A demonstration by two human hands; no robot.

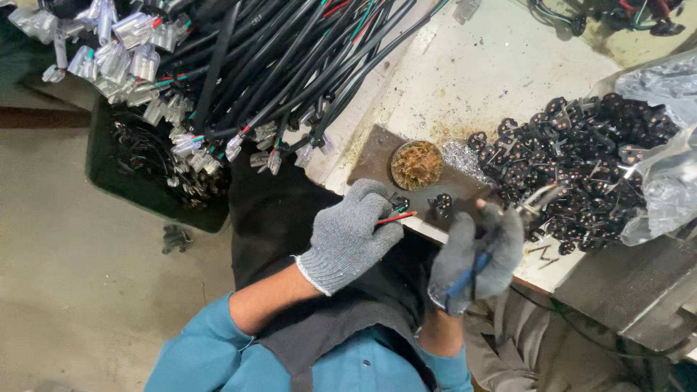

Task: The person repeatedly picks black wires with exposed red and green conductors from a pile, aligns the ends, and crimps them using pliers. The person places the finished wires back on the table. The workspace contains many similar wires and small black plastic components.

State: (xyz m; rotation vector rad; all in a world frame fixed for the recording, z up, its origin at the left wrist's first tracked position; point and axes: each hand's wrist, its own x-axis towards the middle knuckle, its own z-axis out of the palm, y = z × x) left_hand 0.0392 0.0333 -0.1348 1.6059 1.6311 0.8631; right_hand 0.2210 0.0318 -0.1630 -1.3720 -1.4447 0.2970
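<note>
My left hand (348, 234), in a grey knit glove, grips a thin cable end with red and green wires (396, 216) sticking out to the right. A small black plug part (399, 202) lies just above those wire tips. My right hand (475, 254), also gloved, holds a soldering iron (534, 203) with a blue-marked handle; its metal tip points up and right, toward the pile of black plug parts (581, 160). Another black plug part (441, 204) sits on the brown plate (377, 149) between my hands.
A round tin of brownish wool (417, 165) rests on the brown plate. A big bundle of black cables with clear connectors (239, 72) hangs at the upper left over a dark bin (123, 178). Clear plastic bags (664, 181) lie at the right.
</note>
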